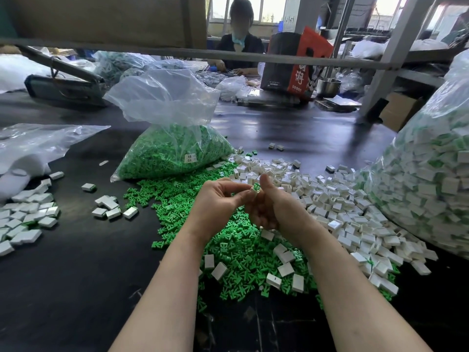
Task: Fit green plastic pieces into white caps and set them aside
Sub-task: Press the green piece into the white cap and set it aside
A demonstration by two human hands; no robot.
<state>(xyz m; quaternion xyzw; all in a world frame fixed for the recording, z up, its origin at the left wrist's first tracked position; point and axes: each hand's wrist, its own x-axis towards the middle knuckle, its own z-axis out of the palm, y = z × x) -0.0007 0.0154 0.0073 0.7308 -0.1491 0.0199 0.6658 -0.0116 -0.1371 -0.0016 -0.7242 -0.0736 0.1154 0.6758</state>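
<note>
My left hand and my right hand meet above the table's middle. Between their fingertips they pinch one small white cap with a green piece sitting in its top. Below the hands lies a heap of loose green pieces. Loose white caps spread to the right of it. At the left edge lies a group of filled caps set apart.
A clear bag of green pieces stands behind the heap. A big bag of filled caps fills the right side. An empty plastic bag lies at the left. A person sits across the dark table.
</note>
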